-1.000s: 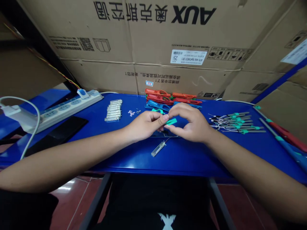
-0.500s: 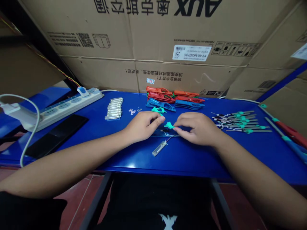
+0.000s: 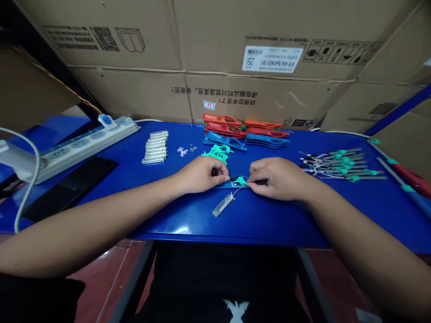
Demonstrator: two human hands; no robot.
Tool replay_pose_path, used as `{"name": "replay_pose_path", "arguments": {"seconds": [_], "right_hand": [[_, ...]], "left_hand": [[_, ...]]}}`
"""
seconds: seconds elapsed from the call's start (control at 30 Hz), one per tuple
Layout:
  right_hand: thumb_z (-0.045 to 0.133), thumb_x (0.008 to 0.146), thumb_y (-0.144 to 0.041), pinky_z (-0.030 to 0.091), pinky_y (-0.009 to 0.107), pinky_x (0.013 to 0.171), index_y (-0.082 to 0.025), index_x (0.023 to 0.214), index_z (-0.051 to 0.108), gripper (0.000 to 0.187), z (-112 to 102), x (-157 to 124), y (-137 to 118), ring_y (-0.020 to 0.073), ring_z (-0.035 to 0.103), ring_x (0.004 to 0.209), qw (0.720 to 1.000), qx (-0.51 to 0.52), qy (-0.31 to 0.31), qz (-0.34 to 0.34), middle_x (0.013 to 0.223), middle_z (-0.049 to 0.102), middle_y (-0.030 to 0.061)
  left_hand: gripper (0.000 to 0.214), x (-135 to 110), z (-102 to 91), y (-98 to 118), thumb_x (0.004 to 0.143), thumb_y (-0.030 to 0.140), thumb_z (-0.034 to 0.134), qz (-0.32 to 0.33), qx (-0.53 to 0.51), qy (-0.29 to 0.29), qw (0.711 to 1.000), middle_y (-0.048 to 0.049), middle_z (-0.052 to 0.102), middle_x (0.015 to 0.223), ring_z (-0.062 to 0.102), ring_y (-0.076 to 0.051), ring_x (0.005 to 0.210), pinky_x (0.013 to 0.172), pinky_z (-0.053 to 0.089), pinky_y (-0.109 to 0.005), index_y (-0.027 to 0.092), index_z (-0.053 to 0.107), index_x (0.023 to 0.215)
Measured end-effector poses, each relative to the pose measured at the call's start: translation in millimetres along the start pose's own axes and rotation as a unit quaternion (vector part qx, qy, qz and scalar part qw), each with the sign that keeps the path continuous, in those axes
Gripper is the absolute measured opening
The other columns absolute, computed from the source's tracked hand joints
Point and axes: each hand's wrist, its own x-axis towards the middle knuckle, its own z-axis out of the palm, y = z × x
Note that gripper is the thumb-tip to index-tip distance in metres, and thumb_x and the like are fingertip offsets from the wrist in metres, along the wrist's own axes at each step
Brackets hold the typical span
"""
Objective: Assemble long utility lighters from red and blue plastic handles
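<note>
My left hand (image 3: 207, 175) is closed, thumb and index finger pinching the end of a small black part (image 3: 232, 179). A small green plastic piece (image 3: 240, 181) lies between my two hands, against that black part. My right hand (image 3: 278, 178) pinches the right end of the green piece, and a dark strip shows under its fingers. Thin white wires run beside the green piece. Just below, a clear narrow case (image 3: 223, 205) lies on the table, joined by a thin wire leading up to the parts in my hands. Behind my left hand is a heap of green pieces (image 3: 218, 152).
Red, orange and blue plastic clips (image 3: 232, 130) are stacked at the back of the blue table (image 3: 188, 220). Several clear cases (image 3: 156, 147) stand left. Wired grey rods with green pieces (image 3: 346, 165) lie right. A power strip (image 3: 89, 142) and black phone-like slab (image 3: 72, 188) are far left.
My right hand has brought the green piece down onto the black part. My left hand has shifted to pinch the black part's end. The view has tilted slightly downward.
</note>
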Motion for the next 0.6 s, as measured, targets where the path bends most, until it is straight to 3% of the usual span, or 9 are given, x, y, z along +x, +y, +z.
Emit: {"name": "replay_pose_path", "arguments": {"seconds": [0.3, 0.6], "right_hand": [[0.055, 0.089, -0.019, 0.031, 0.028, 0.060, -0.017, 0.078, 0.073, 0.022, -4.3, 2.4, -3.3, 0.0145, 0.056, 0.069, 0.999, -0.016, -0.033, -0.026, 0.079, 0.064, 0.0045], [0.051, 0.095, -0.021, 0.033, 0.029, 0.063, -0.016, 0.078, 0.071, 0.027, -4.4, 0.8, -6.0, 0.0154, 0.054, 0.069, 0.998, -0.038, -0.036, -0.045, 0.078, 0.062, 0.0052]], "left_hand": [[0.014, 5.3, -2.9, 4.5, 0.085, 0.025, 0.064, -0.071, -0.031, -0.046, 0.996, -0.0011, 0.076, 0.088, 0.067, -0.014, 0.078, 0.072, 0.047, -0.025, 0.017, 0.074, 0.091], [0.012, -0.4, 3.1, 4.6, 0.089, 0.023, 0.062, -0.024, 0.003, -0.002, 1.000, -0.0003, 0.073, 0.081, 0.064, -0.013, 0.073, 0.069, 0.047, -0.024, 0.017, 0.073, 0.089]]}}
